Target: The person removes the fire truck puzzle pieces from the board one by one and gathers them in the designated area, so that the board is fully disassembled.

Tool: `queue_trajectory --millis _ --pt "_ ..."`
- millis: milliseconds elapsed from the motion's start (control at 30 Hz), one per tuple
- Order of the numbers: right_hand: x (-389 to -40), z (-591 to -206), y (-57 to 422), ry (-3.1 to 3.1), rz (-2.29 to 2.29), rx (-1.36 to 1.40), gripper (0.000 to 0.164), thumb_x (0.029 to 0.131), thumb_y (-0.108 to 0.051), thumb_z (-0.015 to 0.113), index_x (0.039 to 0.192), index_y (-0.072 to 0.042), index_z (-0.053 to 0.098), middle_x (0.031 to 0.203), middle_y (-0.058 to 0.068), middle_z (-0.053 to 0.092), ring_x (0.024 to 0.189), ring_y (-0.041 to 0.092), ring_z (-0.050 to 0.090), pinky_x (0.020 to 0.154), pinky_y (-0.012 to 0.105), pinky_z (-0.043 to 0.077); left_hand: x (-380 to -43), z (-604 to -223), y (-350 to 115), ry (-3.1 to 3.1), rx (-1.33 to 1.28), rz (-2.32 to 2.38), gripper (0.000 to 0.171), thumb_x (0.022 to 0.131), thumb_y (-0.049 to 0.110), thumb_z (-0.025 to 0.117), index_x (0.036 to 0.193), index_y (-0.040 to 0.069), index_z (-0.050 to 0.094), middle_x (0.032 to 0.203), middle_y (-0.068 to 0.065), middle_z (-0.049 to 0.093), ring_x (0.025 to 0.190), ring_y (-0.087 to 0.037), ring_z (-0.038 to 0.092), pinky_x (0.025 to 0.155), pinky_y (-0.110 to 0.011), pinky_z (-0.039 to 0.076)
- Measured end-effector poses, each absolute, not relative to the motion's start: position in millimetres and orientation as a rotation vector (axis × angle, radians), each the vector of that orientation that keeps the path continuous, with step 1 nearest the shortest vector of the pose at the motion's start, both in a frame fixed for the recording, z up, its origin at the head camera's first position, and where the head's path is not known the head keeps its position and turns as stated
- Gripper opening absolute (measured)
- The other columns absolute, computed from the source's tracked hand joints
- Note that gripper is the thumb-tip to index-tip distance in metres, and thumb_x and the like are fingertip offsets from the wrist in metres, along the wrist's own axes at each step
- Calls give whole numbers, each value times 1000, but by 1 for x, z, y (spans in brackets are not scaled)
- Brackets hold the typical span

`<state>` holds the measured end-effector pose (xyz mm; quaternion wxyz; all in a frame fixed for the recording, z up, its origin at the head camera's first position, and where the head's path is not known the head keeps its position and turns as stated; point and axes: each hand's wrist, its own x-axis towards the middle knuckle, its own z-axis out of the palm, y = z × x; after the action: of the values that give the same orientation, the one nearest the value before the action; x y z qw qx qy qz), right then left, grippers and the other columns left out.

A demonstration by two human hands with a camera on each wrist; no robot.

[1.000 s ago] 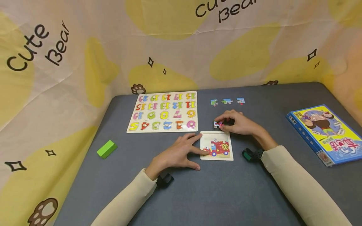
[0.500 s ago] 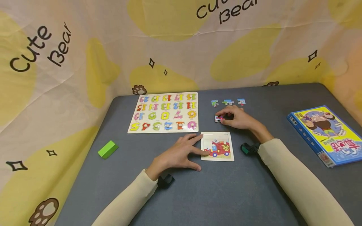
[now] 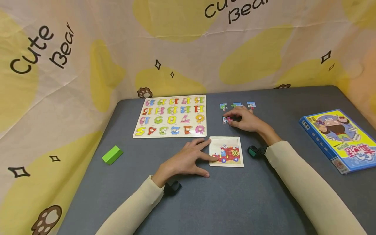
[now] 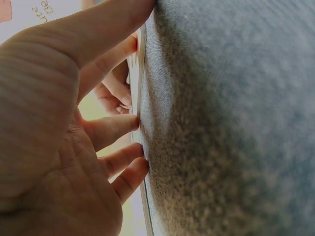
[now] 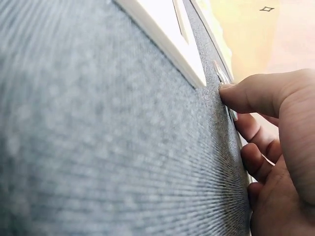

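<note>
In the head view my left hand (image 3: 185, 160) lies spread at the left side of a small white-framed puzzle tray (image 3: 241, 150). Its index finger reaches onto the red truck picture (image 3: 230, 154), and another fingertip touches the upper left corner. My right hand (image 3: 248, 119), beyond the tray, pinches a red and white jigsaw piece (image 3: 226, 120) low over the table. The right wrist view shows the thumb (image 5: 246, 93) at the edge of that piece, with the fingers curled on the far side. Just beyond lie a green piece (image 3: 223, 106), a blue-green one (image 3: 236, 104) and a blue one (image 3: 251, 104).
A number puzzle board (image 3: 171, 116) lies upside down to me at the back left. At the left edge sits a green block (image 3: 113, 155). A blue and yellow box (image 3: 337, 140) takes up the right side. A printed cloth (image 3: 191, 49) stands behind the grey table (image 3: 214, 202).
My right hand has moved away from the tray toward the back row with the pinched jigsaw piece. The left hand has stayed in place on the tray.
</note>
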<state>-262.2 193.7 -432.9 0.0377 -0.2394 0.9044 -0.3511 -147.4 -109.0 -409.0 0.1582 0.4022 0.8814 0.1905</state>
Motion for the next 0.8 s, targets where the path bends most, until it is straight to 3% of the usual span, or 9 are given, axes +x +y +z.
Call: queue_trajectory --millis 167,567,800 --pt "-262 -434 198 2813 -1072 -716 37 93 -13 72 130 -10 69 124 17 64 103 31 46 91 48 26 -148 -409 -108 2518 1151 545 60 82 47 84 138 39 63 170 -6 23 156 -30 20 119 -56 24" --pt "-264 -435 198 2836 -1161 -610 30 87 -18 82 114 -8 75 109 15 65 95 26 45 86 40 27 -148 -409 -110 2521 1149 555 60 81 47 84 137 39 64 170 -6 24 156 -29 20 118 -55 25" --pt "-265 -437 195 2841 -1212 -577 29 87 -18 82 113 -7 77 107 16 66 92 25 45 83 37 31 -147 -409 -109 2515 1143 554 60 82 46 84 137 39 64 170 -5 23 156 -30 20 119 -56 24"
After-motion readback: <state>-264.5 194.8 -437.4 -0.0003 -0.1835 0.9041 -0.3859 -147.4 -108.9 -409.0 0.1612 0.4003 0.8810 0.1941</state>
